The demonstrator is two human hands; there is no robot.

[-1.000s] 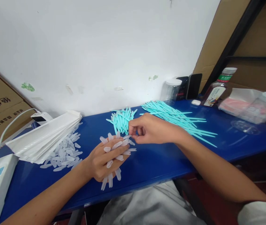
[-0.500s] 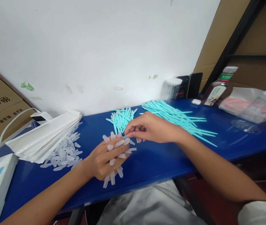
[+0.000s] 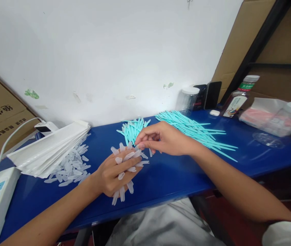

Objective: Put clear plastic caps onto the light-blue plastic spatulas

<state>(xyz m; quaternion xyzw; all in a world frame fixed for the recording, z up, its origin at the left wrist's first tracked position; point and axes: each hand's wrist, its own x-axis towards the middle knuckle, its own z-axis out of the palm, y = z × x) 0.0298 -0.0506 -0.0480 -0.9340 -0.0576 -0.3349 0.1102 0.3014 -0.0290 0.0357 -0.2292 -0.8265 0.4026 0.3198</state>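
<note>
My left hand (image 3: pixel 111 172) is closed over the desk, with several small translucent plastic sleeves (image 3: pixel 128 156) clamped between its fingers, their ends sticking out on several sides. At its fingertips, my right hand (image 3: pixel 162 138) pinches thumb against forefinger on what looks like one more sleeve, mostly hidden. Another sleeve (image 3: pixel 150 152) shows below the right hand's curled fingers. Just behind both hands lies a heap of short turquoise sticks (image 3: pixel 131 130), some with pale ends. Long thin turquoise sticks (image 3: pixel 189 126) are spread beyond the right hand. Loose translucent sleeves (image 3: pixel 71 167) are piled left of my left hand.
White plastic bags (image 3: pixel 48 147) lie stacked at the left, near a power strip (image 3: pixel 0 201) and a cabled white device (image 3: pixel 45 128). Along the back right stand a clear jar (image 3: pixel 188 100), a phone (image 3: pixel 212 95) and a bottle (image 3: pixel 239 97). The wall (image 3: pixel 109 61) bounds the blue desk.
The view has shifted very slightly. My right hand's fingers have moved a little at the left fingertips; both hands keep nearly the same place.
</note>
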